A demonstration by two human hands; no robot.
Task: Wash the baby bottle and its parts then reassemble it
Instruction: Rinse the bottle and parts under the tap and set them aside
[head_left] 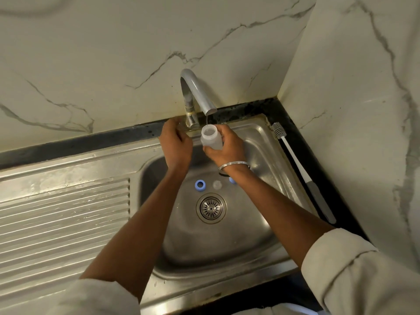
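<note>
Right hand (pixel 227 151): fingers clasp the bottle (pixel 211 138), mouth up under the tap (pixel 197 89); a thin stream enters.
Left hand (pixel 176 145): fingers curled at the tap handle; grip not discernible.
Parts: blue ring (pixel 200 184) and clear teat (pixel 217 184) lie apart, below the fingers, in the sink (pixel 261 142).
Brush (pixel 295 160): right of the fingers, unused.
Progress: judged early; scrubbing, parts and reassembly outstanding.

The right hand (pixel 227 148) hides the base of the bottle (pixel 211 138), and behind its wrist I see only a sliver of a blue part (pixel 232 180). I cannot tell whether the left hand (pixel 176 144) grips the tap handle (pixel 192 123).
</note>
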